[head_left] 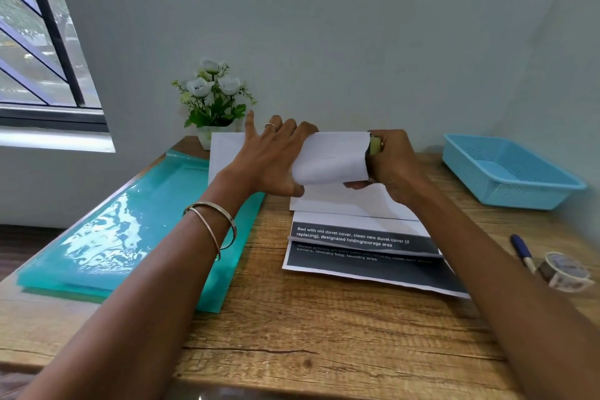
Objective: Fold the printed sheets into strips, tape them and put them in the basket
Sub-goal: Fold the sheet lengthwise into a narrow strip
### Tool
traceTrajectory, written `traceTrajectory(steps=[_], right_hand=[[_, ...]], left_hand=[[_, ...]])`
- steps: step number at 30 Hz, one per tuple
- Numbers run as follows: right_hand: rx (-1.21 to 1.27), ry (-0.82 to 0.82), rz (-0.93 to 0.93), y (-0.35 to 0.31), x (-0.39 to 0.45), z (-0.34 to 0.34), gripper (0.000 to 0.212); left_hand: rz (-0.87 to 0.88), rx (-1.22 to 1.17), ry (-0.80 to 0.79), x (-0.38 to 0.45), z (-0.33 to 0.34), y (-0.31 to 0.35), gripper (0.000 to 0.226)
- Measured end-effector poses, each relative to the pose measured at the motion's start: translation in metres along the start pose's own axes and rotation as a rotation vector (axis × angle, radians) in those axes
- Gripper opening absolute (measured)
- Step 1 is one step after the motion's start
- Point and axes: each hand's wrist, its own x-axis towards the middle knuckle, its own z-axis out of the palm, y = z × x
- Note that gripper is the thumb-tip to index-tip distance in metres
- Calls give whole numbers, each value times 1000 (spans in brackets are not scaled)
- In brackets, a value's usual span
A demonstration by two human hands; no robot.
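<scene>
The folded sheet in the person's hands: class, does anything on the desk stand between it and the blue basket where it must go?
Nothing visible does. The folded sheet is held above the desk between the left hand and right hand. The blue basket sits to the right with only bare wooden desk between. The tape roll and pen lie nearer the camera, off that path.

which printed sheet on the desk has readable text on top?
The upper printed sheet, whose dark band reads "Bed with old duvet cover...". It overlaps the lower printed sheet, whose text is partly covered and blurred.
</scene>
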Motion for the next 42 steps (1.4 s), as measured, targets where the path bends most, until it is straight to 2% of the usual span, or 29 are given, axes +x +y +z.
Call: traceTrajectory(steps=[1, 3, 6, 9, 11, 12, 16, 19, 21, 26, 30, 36, 42], right_hand=[[-39, -6, -10, 1, 0, -2, 22], [-11, -46, 10, 2, 1, -10, 14], [-29, -140, 70, 2, 6, -33, 24], [-303, -185, 24, 3, 12, -56, 41], [-450, -254, 21, 5, 6, -55, 43], [-443, -266, 17, 6, 4, -50, 40], [35, -213, -33, 1, 2, -24, 24], [223, -177, 65, -6, 4, -19, 35], [256, -168, 123, -2, 2, -20, 41], [199, -213, 141, 4, 3, -18, 40], [306, -309, 196, 5, 4, -25, 31], [261, -304, 124, 4, 5, -27, 30], [297, -357, 52, 4, 5, -24, 34]], left_hand=[[-14, -16, -15, -1, 0, -4, 96], [-41, -47, -47, -3, -1, -13, 92], [-82, -67, -75, -7, -4, -28, 96], [-149, -100, -101, -12, -8, -39, 100], [-170, -112, -114, -15, -9, -41, 101], [-171, -113, -123, -16, -9, -41, 101], [-134, -95, -137, -12, -9, -30, 107], [-112, -92, -111, -10, -12, -24, 111], [-98, -83, -106, -10, -12, -23, 114], [-43, -54, -132, -6, -7, -17, 120], [-27, -122, -128, -3, -6, -12, 125], [-18, -118, -113, -4, -2, 0, 138], [-45, -136, -136, -3, 3, -1, 139]])
